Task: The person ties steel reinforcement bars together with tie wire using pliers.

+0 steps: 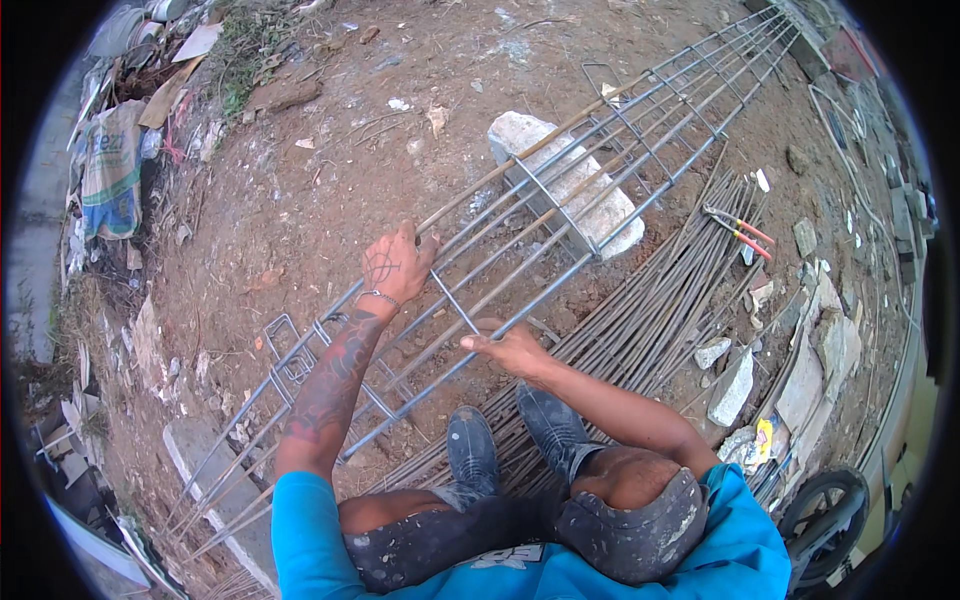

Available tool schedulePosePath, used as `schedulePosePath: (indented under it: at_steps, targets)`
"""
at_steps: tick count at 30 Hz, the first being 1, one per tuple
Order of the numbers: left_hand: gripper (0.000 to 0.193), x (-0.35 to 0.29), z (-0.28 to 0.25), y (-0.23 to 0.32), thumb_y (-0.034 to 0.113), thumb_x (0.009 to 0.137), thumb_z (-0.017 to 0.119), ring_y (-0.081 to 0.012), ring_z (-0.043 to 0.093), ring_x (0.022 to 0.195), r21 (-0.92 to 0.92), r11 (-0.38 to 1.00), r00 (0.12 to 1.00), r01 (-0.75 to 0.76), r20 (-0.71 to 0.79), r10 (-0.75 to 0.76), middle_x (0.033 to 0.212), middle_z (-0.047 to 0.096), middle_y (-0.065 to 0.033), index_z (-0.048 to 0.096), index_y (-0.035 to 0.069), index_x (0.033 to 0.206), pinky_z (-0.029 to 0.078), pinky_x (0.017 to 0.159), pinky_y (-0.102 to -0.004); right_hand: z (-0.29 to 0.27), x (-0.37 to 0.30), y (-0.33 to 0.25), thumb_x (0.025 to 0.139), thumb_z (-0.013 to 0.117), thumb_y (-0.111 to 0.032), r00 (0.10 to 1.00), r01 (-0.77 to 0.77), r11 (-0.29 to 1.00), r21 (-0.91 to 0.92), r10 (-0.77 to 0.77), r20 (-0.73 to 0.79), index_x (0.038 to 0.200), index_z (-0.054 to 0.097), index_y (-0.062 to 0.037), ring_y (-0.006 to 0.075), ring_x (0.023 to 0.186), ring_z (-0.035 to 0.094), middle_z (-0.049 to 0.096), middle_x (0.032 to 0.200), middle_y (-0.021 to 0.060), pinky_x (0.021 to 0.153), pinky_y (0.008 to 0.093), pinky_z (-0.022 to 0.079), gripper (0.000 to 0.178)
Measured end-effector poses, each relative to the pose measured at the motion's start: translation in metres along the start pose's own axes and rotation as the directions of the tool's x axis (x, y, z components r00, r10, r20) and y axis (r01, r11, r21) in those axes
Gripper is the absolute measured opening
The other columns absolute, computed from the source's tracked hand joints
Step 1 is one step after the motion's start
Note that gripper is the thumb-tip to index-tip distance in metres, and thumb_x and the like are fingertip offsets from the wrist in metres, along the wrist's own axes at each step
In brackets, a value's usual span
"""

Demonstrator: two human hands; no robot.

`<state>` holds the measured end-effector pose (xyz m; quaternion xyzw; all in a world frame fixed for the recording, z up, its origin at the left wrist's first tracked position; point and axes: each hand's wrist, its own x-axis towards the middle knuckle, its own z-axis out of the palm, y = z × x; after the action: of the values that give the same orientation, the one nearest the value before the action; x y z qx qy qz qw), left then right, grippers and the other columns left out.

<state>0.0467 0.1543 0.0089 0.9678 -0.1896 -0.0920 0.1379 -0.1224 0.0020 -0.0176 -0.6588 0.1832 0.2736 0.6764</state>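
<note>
A long reinforcing-bar cage of parallel steel rods with square stirrups runs diagonally from lower left to upper right. My left hand is closed around its far edge, beside a stirrup that crosses the rods. At the near edge, my right hand grips the cage by the other end of this stirrup, thumb pointing left; some fingers are hidden beneath. A rough concrete block lies under the cage, past my hands. Several stirrups sit bunched together left of my left forearm.
Loose steel rods lie in a pile by my boots. Pincers with red and orange handles rest at the pile's far end. Broken concrete and a black wheel are at right. A woven sack and rubble line the left.
</note>
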Motion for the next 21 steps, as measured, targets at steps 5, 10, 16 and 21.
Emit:
schedulePosePath:
  at_steps: [5, 10, 16, 21]
  targets:
    - [0.044, -0.007, -0.003, 0.001, 0.045, 0.088, 0.053, -0.0418, 0.063, 0.071, 0.011, 1.0, 0.999, -0.015, -0.034, 0.015, 0.072, 0.063, -0.0239, 0.058, 0.001, 0.085, 0.048, 0.066, -0.0496, 0.0, 0.004, 0.015, 0.069, 0.072, -0.064, 1.0, -0.014, 1.0, -0.013, 0.014, 0.008, 0.126, 0.05, 0.0108, 0.0378, 0.119, 0.051, 0.053, 0.124, 0.0305, 0.101, 0.0422, 0.041, 0.097]
    - [0.041, -0.014, -0.008, 0.013, 0.042, 0.088, 0.053, -0.0431, 0.063, 0.073, 0.036, 0.998, 0.999, 0.047, 0.008, -0.047, 0.074, 0.064, -0.0254, 0.059, 0.001, 0.087, 0.049, 0.069, -0.0507, -0.002, 0.002, 0.018, 0.068, 0.071, -0.066, 1.0, -0.021, 1.0, -0.02, 0.021, -0.004, 0.124, 0.053, 0.0095, 0.0377, 0.121, 0.049, 0.052, 0.126, 0.0296, 0.101, 0.0439, 0.04, 0.096]
    - [0.044, -0.011, -0.006, 0.0, 0.043, 0.088, 0.053, -0.0433, 0.063, 0.075, 0.029, 0.999, 0.999, 0.04, 0.017, -0.04, 0.075, 0.064, -0.0254, 0.059, 0.0, 0.092, 0.049, 0.07, -0.0507, -0.008, -0.012, -0.016, 0.067, 0.068, -0.071, 0.932, -0.33, 0.882, -0.336, 0.361, 0.032, 0.12, 0.05, 0.0131, 0.04, 0.116, 0.049, 0.054, 0.114, 0.0312, 0.1, 0.0494, 0.038, 0.101]
    - [0.063, -0.026, -0.011, -0.008, 0.053, 0.082, 0.059, -0.0378, 0.054, 0.106, 0.037, 0.995, 0.994, -0.094, -0.058, 0.096, 0.109, 0.058, -0.0234, 0.05, 0.003, 0.12, 0.039, 0.092, -0.049, -0.042, -0.069, -0.028, 0.066, 0.064, -0.075, 0.926, 0.121, 0.343, -0.932, -0.378, -0.018, 0.133, 0.038, 0.0037, 0.0413, 0.13, 0.029, 0.036, 0.133, 0.0272, 0.108, 0.0606, 0.019, 0.106]
